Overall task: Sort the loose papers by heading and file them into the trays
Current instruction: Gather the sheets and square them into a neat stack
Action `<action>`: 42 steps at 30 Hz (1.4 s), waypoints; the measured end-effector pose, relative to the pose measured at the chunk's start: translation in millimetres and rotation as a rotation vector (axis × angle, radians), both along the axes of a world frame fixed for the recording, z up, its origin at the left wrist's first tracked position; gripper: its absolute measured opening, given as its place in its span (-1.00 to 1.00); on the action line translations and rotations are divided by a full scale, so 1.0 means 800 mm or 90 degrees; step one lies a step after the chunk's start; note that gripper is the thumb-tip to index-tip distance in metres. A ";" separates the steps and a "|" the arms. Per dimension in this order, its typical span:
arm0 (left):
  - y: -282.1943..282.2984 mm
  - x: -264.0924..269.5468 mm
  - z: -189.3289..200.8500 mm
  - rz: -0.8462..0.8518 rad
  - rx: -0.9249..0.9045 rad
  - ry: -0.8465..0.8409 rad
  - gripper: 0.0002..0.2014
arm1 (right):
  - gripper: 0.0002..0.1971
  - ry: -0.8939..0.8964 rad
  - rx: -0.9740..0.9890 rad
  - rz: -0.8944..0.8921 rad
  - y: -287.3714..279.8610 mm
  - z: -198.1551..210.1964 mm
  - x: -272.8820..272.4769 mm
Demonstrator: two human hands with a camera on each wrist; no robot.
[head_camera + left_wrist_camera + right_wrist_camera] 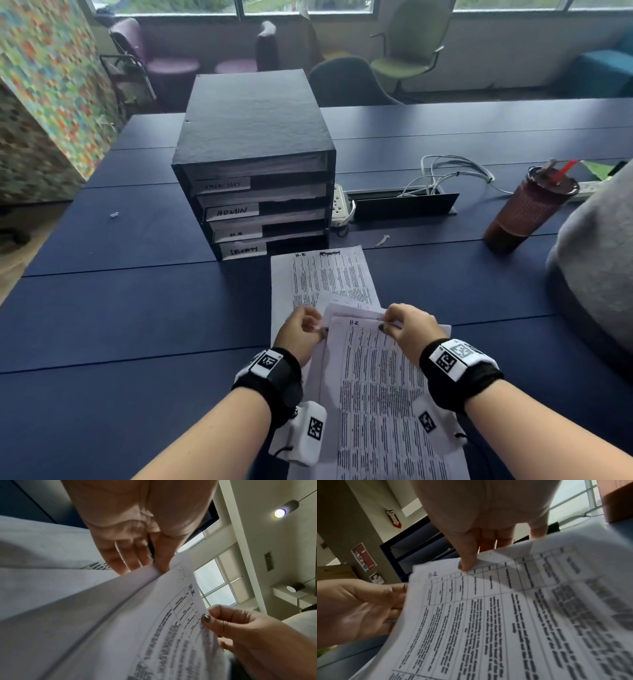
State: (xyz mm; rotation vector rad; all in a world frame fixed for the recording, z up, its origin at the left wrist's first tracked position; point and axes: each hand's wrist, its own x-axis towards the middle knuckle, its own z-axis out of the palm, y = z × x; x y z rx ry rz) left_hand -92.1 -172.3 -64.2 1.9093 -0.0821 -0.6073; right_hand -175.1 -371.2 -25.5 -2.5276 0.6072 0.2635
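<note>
I hold a small stack of printed papers [376,394] above the near table edge. Its top sheet [171,622] [488,608] is headed "H.R" in pen. My left hand [301,330] [145,555] pinches the stack's upper left edge. My right hand [407,329] [469,561] pinches the top sheet's upper edge, thumb on the print. Another sheet [325,274], also marked "H.R", lies flat on the table in front of the black tray unit [253,164]. The unit has several stacked trays; labels I can read say "ADMIN" [233,212] and "H.R" [236,234].
The dark blue table [137,308] carries a maroon tumbler with a red straw [527,205] at the right, a power strip [339,205] and white cables [452,171] by an open cable slot. A grey-clad person's side [596,260] is at the far right.
</note>
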 end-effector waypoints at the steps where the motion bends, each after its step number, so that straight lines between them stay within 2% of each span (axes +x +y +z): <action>1: 0.001 0.003 -0.006 0.027 0.058 -0.019 -0.76 | -0.86 -0.007 0.019 -0.024 -0.002 -0.003 -0.001; 2: 0.002 0.005 -0.010 0.062 0.091 -0.017 -0.72 | -0.84 -0.012 0.027 -0.042 -0.005 -0.006 -0.001; 5: 0.000 0.006 -0.015 0.138 0.063 0.037 -0.75 | -0.76 -0.028 0.040 -0.082 -0.014 -0.010 0.002; 9: -0.005 0.003 -0.019 0.102 0.108 0.070 -0.77 | -0.81 -0.040 0.079 -0.128 -0.022 -0.008 0.017; 11: -0.006 -0.002 -0.021 0.026 0.133 0.045 -0.82 | -0.74 -0.015 0.092 -0.128 -0.021 -0.008 0.023; 13: -0.005 -0.008 -0.021 -0.019 0.112 0.015 -0.84 | -0.65 0.041 0.064 -0.114 -0.019 -0.012 0.031; 16: 0.003 -0.011 -0.020 0.013 0.053 0.006 -0.69 | -0.69 0.106 -0.030 -0.064 -0.013 -0.010 0.046; 18: 0.008 -0.006 -0.016 0.048 0.024 0.025 -0.68 | -0.71 0.097 -0.065 -0.059 -0.007 -0.001 0.056; 21: 0.017 0.003 -0.002 0.075 -0.021 0.065 -0.77 | -0.76 0.061 -0.090 -0.048 0.006 0.018 0.077; 23: 0.024 0.005 0.006 0.035 -0.022 0.086 -0.84 | -0.77 0.044 -0.096 -0.021 0.012 0.028 0.094; 24: 0.027 0.006 0.007 -0.005 0.024 0.066 -0.88 | -0.77 0.033 -0.091 -0.013 0.015 0.030 0.102; 26: 0.032 0.011 0.006 -0.039 0.136 0.002 -0.87 | -0.77 -0.008 -0.061 -0.010 0.019 0.030 0.119; 29: 0.038 0.026 0.004 0.042 0.161 -0.001 -0.87 | -0.66 -0.071 -0.014 -0.055 0.020 0.024 0.138; 31: 0.042 0.038 0.004 0.101 0.182 0.008 -0.92 | -0.50 -0.045 -0.003 -0.111 0.011 0.017 0.141; 33: 0.045 0.052 0.003 0.140 0.186 0.014 -0.80 | -0.43 -0.005 0.000 -0.177 -0.004 0.003 0.138; 35: 0.045 0.067 0.002 0.167 0.183 0.030 -0.78 | -0.44 0.037 0.028 -0.248 -0.021 -0.014 0.130; 38: 0.041 0.092 -0.003 0.189 0.199 0.048 -0.91 | -0.49 0.093 0.115 -0.326 -0.038 -0.039 0.117; 40: 0.036 0.105 -0.008 0.185 0.233 0.067 -0.71 | -0.52 0.091 0.189 -0.351 -0.044 -0.058 0.115; 42: 0.029 0.109 -0.010 0.181 0.216 0.095 -0.57 | -0.54 0.080 0.277 -0.365 -0.044 -0.072 0.115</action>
